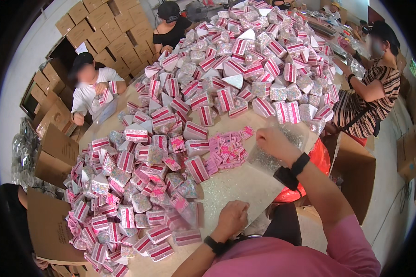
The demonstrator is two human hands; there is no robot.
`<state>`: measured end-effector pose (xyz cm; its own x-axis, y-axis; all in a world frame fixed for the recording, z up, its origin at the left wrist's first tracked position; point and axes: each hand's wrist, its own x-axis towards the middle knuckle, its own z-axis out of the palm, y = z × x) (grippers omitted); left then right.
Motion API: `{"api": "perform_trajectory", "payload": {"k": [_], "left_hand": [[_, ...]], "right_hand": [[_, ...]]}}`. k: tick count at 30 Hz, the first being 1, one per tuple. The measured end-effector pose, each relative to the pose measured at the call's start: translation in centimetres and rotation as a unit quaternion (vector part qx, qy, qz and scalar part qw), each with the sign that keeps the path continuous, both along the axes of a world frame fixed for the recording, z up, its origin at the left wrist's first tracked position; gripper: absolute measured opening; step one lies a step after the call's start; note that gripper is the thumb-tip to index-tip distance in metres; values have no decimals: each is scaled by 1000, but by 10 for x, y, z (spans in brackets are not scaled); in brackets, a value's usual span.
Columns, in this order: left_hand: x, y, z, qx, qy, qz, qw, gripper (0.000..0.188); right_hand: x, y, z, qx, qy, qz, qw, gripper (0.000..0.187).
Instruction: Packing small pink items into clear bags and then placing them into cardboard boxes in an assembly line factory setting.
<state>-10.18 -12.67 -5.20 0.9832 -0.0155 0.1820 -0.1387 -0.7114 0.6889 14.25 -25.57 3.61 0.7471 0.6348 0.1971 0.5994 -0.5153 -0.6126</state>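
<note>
My left hand [234, 215] is closed near the front edge of the table, above a glitter-specked patch of its surface [235, 187]. Whatever its curled fingers hold is hidden. Farther off and to the right, my right hand [275, 142] is also closed, beside a shiny clear stack that looks like plastic bags [295, 137]. I cannot make out anything in its fingers. Between the hands and the big heap lies a loose pile of small pink cards [226, 150]. Left of them, a cake-slice-shaped item [197, 169], white with dark pink stripes, leans in clear wrap.
A tall heap of wrapped cake-slice shapes [259, 69] fills the table's far part; another pile [125, 184] covers its left. A red plastic bag [316, 164] and open carton [356, 175] stand at right. Co-workers [94, 85] [374, 87] sit around; stacked cartons [108, 30] stand behind.
</note>
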Motion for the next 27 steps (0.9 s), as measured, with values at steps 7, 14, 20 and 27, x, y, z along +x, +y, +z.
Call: {"api": "perform_trajectory", "payload": {"k": [7,14,20,27], "left_hand": [[2,4,8,-22,29,-19,999,19],[4,14,3,-63,26,-58,996,20],[3,24,-4,-97,41,-67,992,21],[5,24,-5,-119,35,-67,990,19]], "right_hand": [[73,29,-24,-138,-34,-85,986,12],[105,53,-64,-158,-74,-123,977,15],[104,78,-72,-195,-93,-144,966,16],[131,71,-107,-192,-84,-155,965,13]]}}
